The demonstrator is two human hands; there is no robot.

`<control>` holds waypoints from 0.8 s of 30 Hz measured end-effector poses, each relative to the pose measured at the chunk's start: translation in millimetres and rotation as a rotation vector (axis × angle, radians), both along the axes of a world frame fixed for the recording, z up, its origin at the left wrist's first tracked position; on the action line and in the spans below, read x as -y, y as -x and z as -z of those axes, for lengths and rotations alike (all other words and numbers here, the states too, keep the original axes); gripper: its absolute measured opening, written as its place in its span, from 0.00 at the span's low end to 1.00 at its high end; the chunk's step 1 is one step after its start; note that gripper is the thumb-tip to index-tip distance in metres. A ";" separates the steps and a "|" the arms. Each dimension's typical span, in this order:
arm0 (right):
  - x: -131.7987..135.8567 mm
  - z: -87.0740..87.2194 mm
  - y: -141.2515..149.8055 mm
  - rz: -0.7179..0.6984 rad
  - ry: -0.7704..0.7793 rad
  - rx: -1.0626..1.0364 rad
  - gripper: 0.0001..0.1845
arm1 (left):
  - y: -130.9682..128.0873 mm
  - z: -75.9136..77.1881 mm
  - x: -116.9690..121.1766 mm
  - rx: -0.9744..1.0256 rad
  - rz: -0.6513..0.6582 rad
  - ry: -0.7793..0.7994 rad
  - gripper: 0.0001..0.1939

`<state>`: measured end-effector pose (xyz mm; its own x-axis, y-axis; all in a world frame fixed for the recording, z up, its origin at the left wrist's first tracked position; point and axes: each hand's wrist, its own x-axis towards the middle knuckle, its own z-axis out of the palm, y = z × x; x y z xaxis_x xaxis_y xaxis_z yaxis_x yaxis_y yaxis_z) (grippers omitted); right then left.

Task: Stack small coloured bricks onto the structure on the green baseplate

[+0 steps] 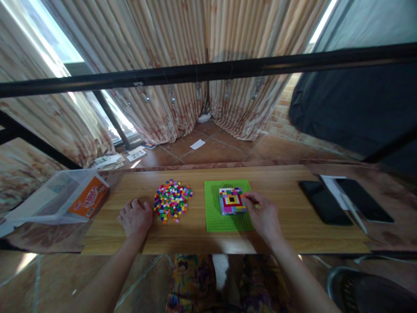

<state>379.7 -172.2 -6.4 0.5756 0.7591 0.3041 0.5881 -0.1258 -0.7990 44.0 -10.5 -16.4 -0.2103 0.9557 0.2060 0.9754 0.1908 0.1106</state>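
My right hand (264,216), the nearer, has its fingers (251,196) nearly together, seemingly pinching an orange brick (243,196), the brick stack (232,201) close at nine o'clock.

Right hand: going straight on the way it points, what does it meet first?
Most likely the multicoloured toy-brick block on the green studded baseplate. The right hand is at the block's right edge; whether they touch is unclear.
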 end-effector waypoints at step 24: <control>-26.3 18.0 -7.5 -0.017 -0.076 -0.017 0.15 | 0.2 2.5 -0.7 -0.009 -0.006 -0.007 0.25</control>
